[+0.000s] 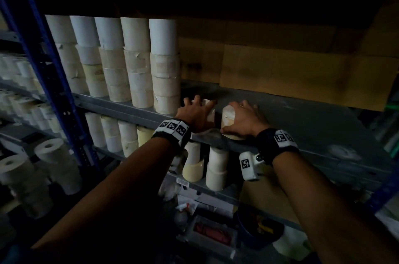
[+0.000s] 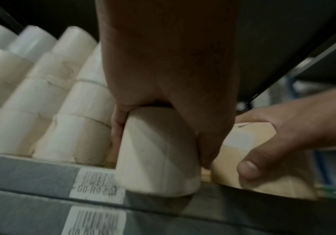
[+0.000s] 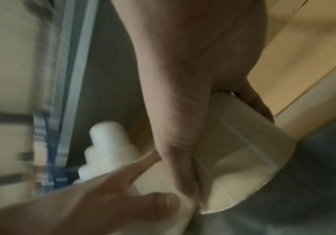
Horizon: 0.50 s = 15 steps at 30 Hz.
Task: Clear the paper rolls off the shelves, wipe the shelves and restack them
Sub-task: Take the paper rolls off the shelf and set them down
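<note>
I see my left hand [image 1: 194,115] clamped over a white paper roll [image 2: 159,152] at the shelf [image 1: 302,116] edge. My right hand [image 1: 245,120] grips a tan roll [image 1: 227,119] just beside it, arms outstretched.

- Head view dim; top and lower left near black, rolls [image 1: 138,62] and cardboard [image 1: 280,69] catching the most light.
- Straight rack post [image 1: 43,64] bowed by wide-angle distortion at the left edge.
- Left wrist view soft, slightly smeared; barcode label [image 2: 97,185] barely legible.
- Right wrist view heavily motion-blurred, grainy, washed yellow.
</note>
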{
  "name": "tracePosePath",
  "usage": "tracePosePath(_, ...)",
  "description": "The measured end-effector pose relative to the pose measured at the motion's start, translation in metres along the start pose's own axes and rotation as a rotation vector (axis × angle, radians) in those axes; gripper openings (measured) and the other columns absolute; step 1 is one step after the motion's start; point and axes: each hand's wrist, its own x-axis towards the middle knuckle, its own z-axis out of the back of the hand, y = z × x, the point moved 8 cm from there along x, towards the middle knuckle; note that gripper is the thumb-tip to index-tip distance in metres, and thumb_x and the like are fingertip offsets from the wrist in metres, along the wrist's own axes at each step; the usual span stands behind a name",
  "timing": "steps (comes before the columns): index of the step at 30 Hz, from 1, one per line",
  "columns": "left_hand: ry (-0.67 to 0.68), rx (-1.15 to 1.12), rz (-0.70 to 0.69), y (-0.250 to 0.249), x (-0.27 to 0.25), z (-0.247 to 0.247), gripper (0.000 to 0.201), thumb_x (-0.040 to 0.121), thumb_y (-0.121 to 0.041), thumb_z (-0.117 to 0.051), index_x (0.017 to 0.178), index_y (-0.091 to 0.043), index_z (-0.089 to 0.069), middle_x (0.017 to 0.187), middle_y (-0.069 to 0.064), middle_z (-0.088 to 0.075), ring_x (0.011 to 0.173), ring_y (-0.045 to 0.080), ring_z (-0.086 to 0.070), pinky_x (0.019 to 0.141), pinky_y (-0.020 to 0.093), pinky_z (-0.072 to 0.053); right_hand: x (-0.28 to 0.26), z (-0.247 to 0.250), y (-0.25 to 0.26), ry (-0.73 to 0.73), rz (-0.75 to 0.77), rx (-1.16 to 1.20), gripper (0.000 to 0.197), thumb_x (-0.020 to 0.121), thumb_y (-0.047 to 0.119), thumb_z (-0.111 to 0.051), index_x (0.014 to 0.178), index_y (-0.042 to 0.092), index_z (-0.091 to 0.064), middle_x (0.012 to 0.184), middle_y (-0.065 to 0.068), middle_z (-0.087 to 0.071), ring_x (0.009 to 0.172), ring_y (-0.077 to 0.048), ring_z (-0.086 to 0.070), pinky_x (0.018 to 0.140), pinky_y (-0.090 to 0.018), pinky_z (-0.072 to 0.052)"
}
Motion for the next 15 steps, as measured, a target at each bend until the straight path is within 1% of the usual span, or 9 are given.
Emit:
tracePosePath(3, -0.073, -0.029, -0.004, -0.005, -0.047, -0.009, 0.089, 0.088, -0.065, -0.066, 0.160, -0.045, -0.017, 0.154, 0.015, -0.024, 0.134, 0.054, -0.031, 0.094, 0.063, -0.049, -0.047, -0.002, 0.004, -0.085, 0.089, -0.009, 0.107, 0.068, 0.065, -0.083, 0.156, 0.038, -0.028, 0.153, -0.001, -0.029, 0.136, -0.039, -0.029, 0.101, -0.054, -0.042)
tracePosePath(5, -0.110, -0.061, 0.022, -0.006, -0.087, -0.025, 0.088, 0.087, -0.064, -0.067, 0.158, -0.045, -0.018, 0.154, 0.013, -0.024, 0.132, 0.053, -0.033, 0.088, 0.061, -0.052, -0.083, -0.013, 0.008, -0.150, 0.135, -0.026, 0.106, 0.070, 0.064, -0.083, 0.156, 0.038, -0.028, 0.153, 0.001, -0.027, 0.135, -0.037, -0.030, 0.097, -0.052, -0.042)
tracePosePath(7, -0.112, -0.091, 0.054, -0.009, -0.132, -0.051, 0.089, 0.085, -0.064, -0.068, 0.157, -0.045, -0.021, 0.152, 0.011, -0.027, 0.127, 0.051, -0.037, 0.081, 0.060, -0.056, -0.117, -0.038, 0.010, -0.175, 0.170, -0.018, 0.106, 0.068, 0.066, -0.082, 0.156, 0.038, -0.029, 0.152, 0.000, -0.028, 0.133, -0.036, -0.032, 0.095, -0.051, -0.045)
tracePosePath(9, -0.078, -0.117, 0.111, -0.012, -0.181, -0.082, 0.088, 0.083, -0.063, -0.071, 0.155, -0.045, -0.024, 0.149, 0.008, -0.029, 0.125, 0.048, -0.038, 0.078, 0.057, -0.057, -0.149, -0.076, 0.014, -0.169, 0.222, 0.029, 0.106, 0.066, 0.069, -0.081, 0.155, 0.036, -0.033, 0.148, 0.000, -0.033, 0.127, -0.037, -0.037, 0.093, -0.051, -0.049)
tracePosePath(11, -0.015, -0.155, 0.196, -0.011, -0.232, -0.119, 0.086, 0.082, -0.063, -0.072, 0.154, -0.046, -0.027, 0.148, 0.005, -0.028, 0.125, 0.044, -0.037, 0.077, 0.055, -0.055, -0.179, -0.124, 0.020, -0.102, 0.266, 0.063, 0.103, 0.065, 0.072, -0.078, 0.152, 0.035, -0.038, 0.142, 0.000, -0.038, 0.120, -0.035, -0.040, 0.089, -0.048, -0.050)
tracePosePath(12, 0.024, -0.180, 0.246, -0.010, -0.259, -0.138, 0.085, 0.082, -0.065, -0.071, 0.153, -0.047, -0.027, 0.147, 0.004, -0.028, 0.125, 0.043, -0.037, 0.077, 0.054, -0.056, -0.194, -0.151, 0.024, -0.050, 0.280, 0.089, 0.101, 0.065, 0.071, -0.077, 0.151, 0.035, -0.040, 0.140, 0.000, -0.040, 0.119, -0.034, -0.042, 0.089, -0.046, -0.049)
tracePosePath(13, 0.063, -0.204, 0.297, -0.008, -0.285, -0.157, 0.084, 0.082, -0.065, -0.069, 0.152, -0.049, -0.026, 0.147, 0.003, -0.028, 0.124, 0.042, -0.038, 0.078, 0.054, -0.056, -0.208, -0.176, 0.028, 0.007, 0.291, 0.115, 0.101, 0.064, 0.068, -0.079, 0.151, 0.036, -0.041, 0.139, 0.000, -0.042, 0.120, -0.035, -0.043, 0.091, -0.045, -0.049)
tracePosePath(15, 0.142, -0.247, 0.413, -0.001, -0.341, -0.195, 0.084, 0.080, -0.064, -0.069, 0.150, -0.052, -0.025, 0.147, 0.002, -0.028, 0.125, 0.042, -0.038, 0.078, 0.055, -0.058, -0.238, -0.226, 0.039, 0.154, 0.309, 0.137, 0.107, 0.060, 0.063, -0.084, 0.153, 0.035, -0.038, 0.143, -0.001, -0.041, 0.126, -0.036, -0.042, 0.098, -0.045, -0.047)
